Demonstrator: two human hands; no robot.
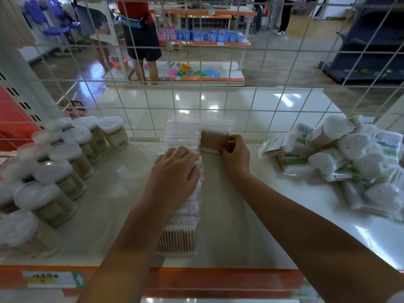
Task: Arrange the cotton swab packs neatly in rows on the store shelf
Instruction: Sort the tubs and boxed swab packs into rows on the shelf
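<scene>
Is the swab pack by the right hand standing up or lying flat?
Standing. The flat swab pack shows its broad face, sticks vertical, against the wire grid, while the right hand grips its lower right edge.

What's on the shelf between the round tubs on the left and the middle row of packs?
Nothing: the head view shows bare shelf between tubs and row.

Two bare forearms, no sleeves, left hand (175, 171), right hand (235, 153), short nails
</scene>
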